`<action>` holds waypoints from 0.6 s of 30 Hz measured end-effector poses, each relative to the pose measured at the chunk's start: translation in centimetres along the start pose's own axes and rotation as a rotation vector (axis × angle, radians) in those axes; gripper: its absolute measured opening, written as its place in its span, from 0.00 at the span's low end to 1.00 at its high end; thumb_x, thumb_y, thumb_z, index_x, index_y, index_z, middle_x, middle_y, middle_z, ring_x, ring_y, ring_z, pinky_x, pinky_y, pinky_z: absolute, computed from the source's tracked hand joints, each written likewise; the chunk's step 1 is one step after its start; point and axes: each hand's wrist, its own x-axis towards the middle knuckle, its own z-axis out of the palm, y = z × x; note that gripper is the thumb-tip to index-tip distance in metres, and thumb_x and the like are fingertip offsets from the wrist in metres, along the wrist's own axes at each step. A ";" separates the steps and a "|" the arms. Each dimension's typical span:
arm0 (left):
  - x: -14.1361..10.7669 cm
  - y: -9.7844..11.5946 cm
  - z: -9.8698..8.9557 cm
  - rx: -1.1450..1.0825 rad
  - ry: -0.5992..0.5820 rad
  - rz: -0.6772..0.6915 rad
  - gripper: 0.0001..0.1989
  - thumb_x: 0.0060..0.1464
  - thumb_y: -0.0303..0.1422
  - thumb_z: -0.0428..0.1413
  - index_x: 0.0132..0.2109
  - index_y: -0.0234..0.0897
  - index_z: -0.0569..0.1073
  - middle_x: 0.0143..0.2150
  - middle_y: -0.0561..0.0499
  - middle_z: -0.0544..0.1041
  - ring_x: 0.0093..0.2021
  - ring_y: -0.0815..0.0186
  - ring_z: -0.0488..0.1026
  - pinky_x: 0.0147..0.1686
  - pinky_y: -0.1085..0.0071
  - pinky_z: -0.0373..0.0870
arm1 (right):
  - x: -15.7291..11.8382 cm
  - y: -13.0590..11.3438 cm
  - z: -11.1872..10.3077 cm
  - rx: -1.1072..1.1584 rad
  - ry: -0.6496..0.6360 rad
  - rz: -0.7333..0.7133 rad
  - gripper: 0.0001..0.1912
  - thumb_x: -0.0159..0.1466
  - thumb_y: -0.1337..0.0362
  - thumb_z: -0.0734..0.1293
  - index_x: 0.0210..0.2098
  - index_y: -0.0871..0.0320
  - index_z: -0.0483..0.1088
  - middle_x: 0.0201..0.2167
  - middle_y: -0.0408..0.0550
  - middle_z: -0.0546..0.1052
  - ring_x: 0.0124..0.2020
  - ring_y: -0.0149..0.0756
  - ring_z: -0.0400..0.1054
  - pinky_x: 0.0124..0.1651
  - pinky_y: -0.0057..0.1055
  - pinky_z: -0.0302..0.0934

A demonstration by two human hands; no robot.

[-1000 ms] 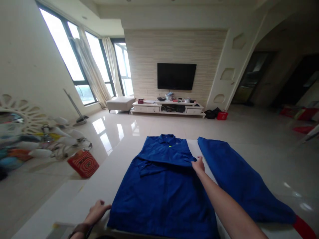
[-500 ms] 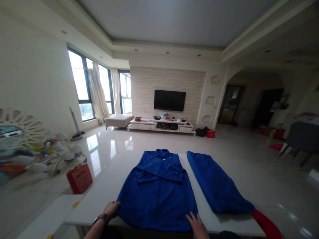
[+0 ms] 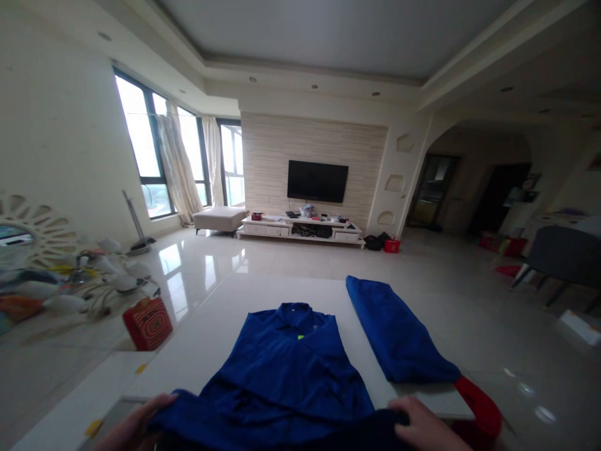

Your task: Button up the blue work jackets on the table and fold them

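A blue long-sleeved shirt (image 3: 291, 363) lies on the white table (image 3: 188, 351), its collar at the far end and a small yellow-green mark below the collar. My left hand (image 3: 146, 418) grips the near left corner of its hem, and my right hand (image 3: 416, 421) grips the near right corner. Between both hands the hem is raised and drawn toward me. To the right rests a folded blue garment (image 3: 399, 332), with a red item (image 3: 481, 407) under its near end at the table's edge.
Left of the table stands a red patterned bag (image 3: 148, 322). Clutter with white lamp parts (image 3: 107, 275) covers the floor at the far left. A low TV stand (image 3: 300, 233) is by the far wall, and a dark chair (image 3: 558, 257) stands at right.
Both hands have closed on the hem corners and lifted them. The shirt has slid toward me, and its folded sleeves are now less distinct. The view has shifted slightly.
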 end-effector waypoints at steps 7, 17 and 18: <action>7.6 7.2 6.3 -0.136 -0.018 -0.059 0.03 0.53 0.32 0.58 0.32 0.39 0.70 0.31 0.48 0.75 0.36 0.60 0.79 0.34 0.68 0.83 | 13.0 -3.9 -5.8 0.074 0.146 -0.089 0.15 0.53 0.61 0.68 0.38 0.60 0.79 0.39 0.53 0.81 0.41 0.47 0.75 0.45 0.37 0.67; 17.7 7.4 15.5 0.244 0.143 0.119 0.23 0.55 0.36 0.59 0.54 0.32 0.63 0.52 0.34 0.75 0.50 0.54 0.77 0.47 0.59 0.76 | 24.2 -2.4 3.0 -0.010 0.463 0.017 0.31 0.58 0.55 0.68 0.59 0.59 0.64 0.59 0.63 0.71 0.60 0.54 0.66 0.58 0.45 0.62; 17.5 5.7 14.5 0.319 0.148 0.122 0.25 0.51 0.35 0.60 0.53 0.32 0.64 0.51 0.33 0.75 0.49 0.51 0.77 0.47 0.57 0.75 | 22.9 -1.1 4.8 -0.019 0.443 0.030 0.31 0.55 0.56 0.70 0.56 0.57 0.65 0.57 0.62 0.72 0.59 0.56 0.67 0.58 0.48 0.62</action>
